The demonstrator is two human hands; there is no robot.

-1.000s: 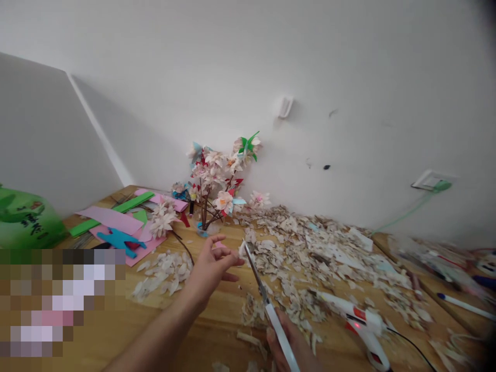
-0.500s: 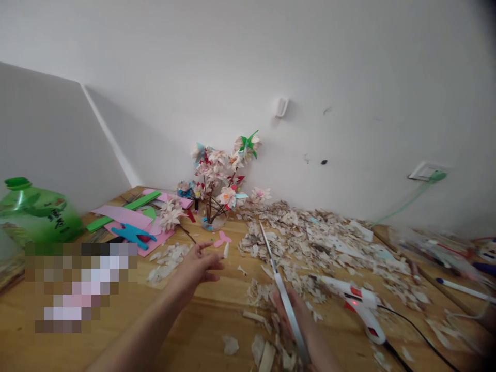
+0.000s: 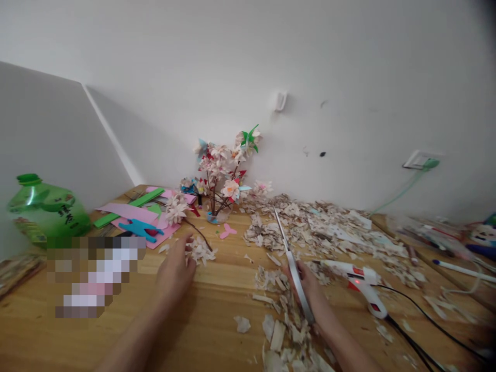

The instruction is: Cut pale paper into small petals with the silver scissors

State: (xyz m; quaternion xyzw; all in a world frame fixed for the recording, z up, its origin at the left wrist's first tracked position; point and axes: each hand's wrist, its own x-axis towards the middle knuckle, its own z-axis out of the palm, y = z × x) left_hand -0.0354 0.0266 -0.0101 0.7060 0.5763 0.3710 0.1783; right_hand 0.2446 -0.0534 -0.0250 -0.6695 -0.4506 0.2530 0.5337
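My left hand (image 3: 176,274) reaches to the edge of a small pile of pale petals (image 3: 201,251) on the wooden table. Its thumb and forefinger are apart, and no held piece shows; the other fingers are partly hidden. My right hand (image 3: 310,289) is wrapped round a pair of metal scissors (image 3: 293,271), whose blades point away from me over the scraps. Just beyond the petal pile lies a pink three-lobed paper piece (image 3: 228,231). A single pale flower (image 3: 177,208) on a brown stem rests left of a clear vase (image 3: 219,216) filled with handmade flowers (image 3: 220,157).
Dry pale scraps (image 3: 310,222) cover the back right. A glue gun (image 3: 362,284), its red light lit, lies right of my right hand with its cable trailing. Coloured paper (image 3: 127,213), a blue tool (image 3: 141,229) and a green bottle (image 3: 48,212) are at the left. A white pen (image 3: 461,269) lies far right.
My left hand has moved left and back toward me, from beside the pink paper piece to the petal pile. The scissors stay in my right hand, and the view has shifted slightly.
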